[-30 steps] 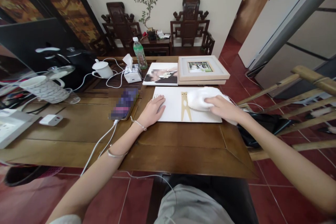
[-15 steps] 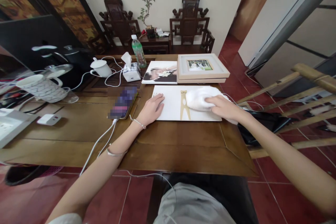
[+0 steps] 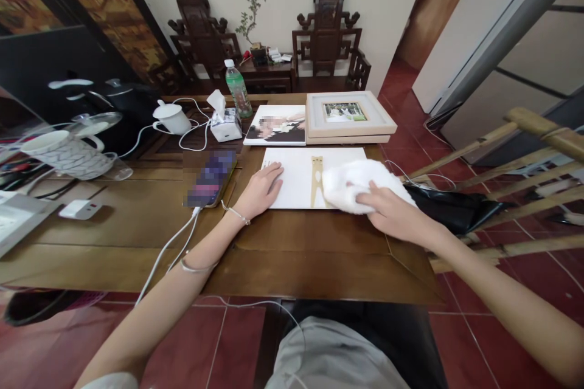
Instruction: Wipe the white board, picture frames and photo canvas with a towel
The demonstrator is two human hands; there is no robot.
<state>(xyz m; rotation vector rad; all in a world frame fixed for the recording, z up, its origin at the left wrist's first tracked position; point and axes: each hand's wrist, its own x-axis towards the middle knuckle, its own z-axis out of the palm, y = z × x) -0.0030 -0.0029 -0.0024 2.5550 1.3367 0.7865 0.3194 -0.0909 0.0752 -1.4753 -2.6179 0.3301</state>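
Observation:
A white panel (image 3: pixel 292 179) with a tan bear-like figure lies flat on the wooden table. On its left end rests my left hand (image 3: pixel 261 188), fingers spread a little and holding nothing. My right hand (image 3: pixel 387 209) grips a fluffy white cloth (image 3: pixel 349 185), which lies over the panel's right part and hides its lower right corner. Just behind the panel are a photo print (image 3: pixel 276 124) and, to its right, a light-framed picture (image 3: pixel 378 112) stacked on another frame.
To the left are a phone (image 3: pixel 212 179) on a cable, a tissue box (image 3: pixel 227 126), a bottle (image 3: pixel 238 91), a lidded cup (image 3: pixel 173 120), a patterned mug (image 3: pixel 68 155) and a white charger (image 3: pixel 81 209). A bamboo chair (image 3: pixel 542 127) stands at the right.
My right hand has moved the cloth toward me, from the panel's middle right to its lower right corner. The cloth looks more spread out. My left hand stays on the panel.

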